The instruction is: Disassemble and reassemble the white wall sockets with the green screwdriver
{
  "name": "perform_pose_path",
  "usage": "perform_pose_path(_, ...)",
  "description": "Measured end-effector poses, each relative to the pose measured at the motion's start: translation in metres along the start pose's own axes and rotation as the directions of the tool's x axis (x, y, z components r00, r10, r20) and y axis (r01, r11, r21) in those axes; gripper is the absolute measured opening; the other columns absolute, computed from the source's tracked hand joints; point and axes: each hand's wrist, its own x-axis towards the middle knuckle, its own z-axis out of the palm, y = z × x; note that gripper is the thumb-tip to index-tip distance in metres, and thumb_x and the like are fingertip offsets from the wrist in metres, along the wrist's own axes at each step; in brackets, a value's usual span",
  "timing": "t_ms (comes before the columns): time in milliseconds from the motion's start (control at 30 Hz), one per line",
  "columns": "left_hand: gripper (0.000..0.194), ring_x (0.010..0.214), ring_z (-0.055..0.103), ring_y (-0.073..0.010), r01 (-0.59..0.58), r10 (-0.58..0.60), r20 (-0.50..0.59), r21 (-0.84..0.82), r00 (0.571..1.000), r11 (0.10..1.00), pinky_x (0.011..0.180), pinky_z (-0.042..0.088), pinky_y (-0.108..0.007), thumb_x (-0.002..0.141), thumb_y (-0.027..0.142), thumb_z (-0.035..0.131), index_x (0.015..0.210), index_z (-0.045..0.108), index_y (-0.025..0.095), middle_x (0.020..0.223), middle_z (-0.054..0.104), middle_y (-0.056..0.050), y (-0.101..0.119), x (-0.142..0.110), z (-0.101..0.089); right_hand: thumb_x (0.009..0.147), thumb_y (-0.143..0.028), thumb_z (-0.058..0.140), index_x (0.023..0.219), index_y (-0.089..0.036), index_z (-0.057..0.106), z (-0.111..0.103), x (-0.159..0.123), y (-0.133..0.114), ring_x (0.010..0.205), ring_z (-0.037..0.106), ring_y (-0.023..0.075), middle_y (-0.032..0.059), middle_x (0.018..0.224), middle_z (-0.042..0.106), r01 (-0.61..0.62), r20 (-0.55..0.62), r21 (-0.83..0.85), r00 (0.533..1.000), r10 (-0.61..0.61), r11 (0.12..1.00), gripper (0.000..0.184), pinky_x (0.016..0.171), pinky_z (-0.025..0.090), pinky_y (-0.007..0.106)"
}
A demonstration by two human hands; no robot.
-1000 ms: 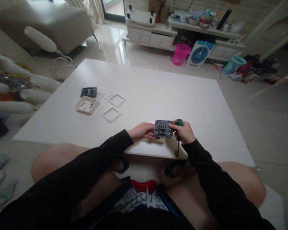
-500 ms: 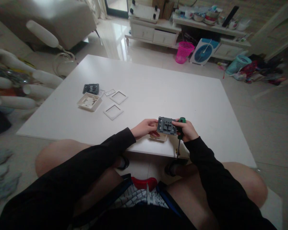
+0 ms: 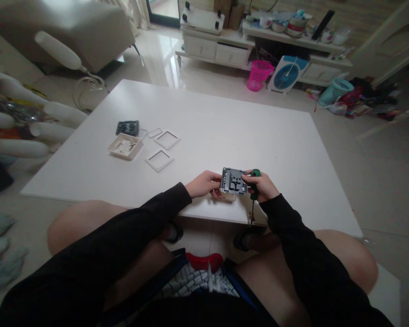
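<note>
I hold a grey square switch module (image 3: 234,181) between both hands just above the near edge of the white table (image 3: 225,131). My left hand (image 3: 203,184) grips its left side. My right hand (image 3: 263,186) pinches its right side and also clutches a green-handled screwdriver (image 3: 254,181), whose shaft points down past the table edge. A small beige piece (image 3: 228,197) lies on the table under the module.
On the table's left lie a beige wall-plate base (image 3: 125,146), a dark grey module (image 3: 127,128), two white square frames (image 3: 167,140) and small white plates. A pink bin (image 3: 258,75), a fan and low white cabinets stand beyond the table. My bare knees are under the near edge.
The module has been tilted and turned a little between my hands, its face now more toward me. Both hands stay at the same spot on the near edge.
</note>
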Motion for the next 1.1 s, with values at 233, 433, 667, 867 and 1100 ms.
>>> perform_pose_path(233, 0.022, 0.063, 0.062, -0.0126, -0.188, 0.285, -0.138, 0.478, 0.949, 0.858, 0.064, 0.051, -0.024, 0.078, 0.01, 0.059, 0.083, 0.08, 0.017, 0.085, 0.073, -0.005, 0.001, -0.006, 0.001, 0.045, -0.034, 0.092, 0.078, -0.017, 0.064, -0.002, -0.004, -0.008, 0.055, 0.052, 0.0108, -0.0008, 0.066, 0.062, 0.008, 0.001, -0.023, 1.0, -0.008, 1.0, 0.046, 0.037, 0.027, 0.019)
perform_pose_path(433, 0.018, 0.065, 0.062, -0.0144, -0.099, 0.202, -0.232, 0.39, 0.952, 0.916, 0.064, 0.049, -0.025, 0.076, 0.011, 0.062, 0.087, 0.075, 0.016, 0.088, 0.072, -0.006, 0.005, -0.003, 0.002, 0.047, -0.035, 0.091, 0.077, -0.018, 0.064, 0.001, -0.004, -0.003, 0.055, 0.052, 0.0111, -0.0007, 0.066, 0.063, 0.026, -0.009, -0.029, 1.0, -0.026, 0.999, 0.044, 0.036, 0.028, 0.019)
perform_pose_path(667, 0.037, 0.074, 0.071, -0.0195, 0.053, -0.119, -0.148, -0.387, 0.982, 0.92, 0.059, 0.06, -0.032, 0.085, 0.043, 0.075, 0.108, 0.057, 0.019, 0.101, 0.069, -0.008, 0.013, -0.008, 0.007, 0.048, -0.037, 0.092, 0.078, -0.018, 0.064, 0.011, -0.005, 0.008, 0.052, 0.052, 0.0102, -0.0012, 0.065, 0.063, 0.032, 0.015, -0.019, 0.999, -0.031, 0.999, 0.045, 0.036, 0.03, 0.019)
perform_pose_path(867, 0.053, 0.068, 0.068, -0.0156, 0.042, -0.133, -0.223, -0.372, 0.966, 0.927, 0.053, 0.055, -0.024, 0.075, 0.04, 0.089, 0.105, 0.049, 0.02, 0.089, 0.069, -0.003, 0.007, -0.008, 0.012, 0.054, -0.042, 0.091, 0.085, -0.017, 0.069, 0.018, -0.012, 0.008, 0.054, 0.055, 0.0111, -0.0002, 0.068, 0.064, 0.021, 0.091, -0.001, 0.996, -0.021, 1.0, 0.046, 0.034, 0.029, 0.018)
perform_pose_path(1100, 0.054, 0.06, 0.066, -0.0151, 0.042, -0.131, -0.216, -0.376, 0.968, 0.926, 0.044, 0.044, -0.018, 0.074, 0.04, 0.088, 0.102, 0.046, 0.021, 0.078, 0.069, -0.001, 0.01, -0.008, 0.01, 0.051, -0.032, 0.092, 0.097, -0.015, 0.072, 0.018, -0.014, 0.007, 0.055, 0.059, 0.0128, -0.0004, 0.068, 0.065, 0.03, 0.123, -0.031, 0.992, -0.026, 0.999, 0.053, 0.032, 0.03, 0.017)
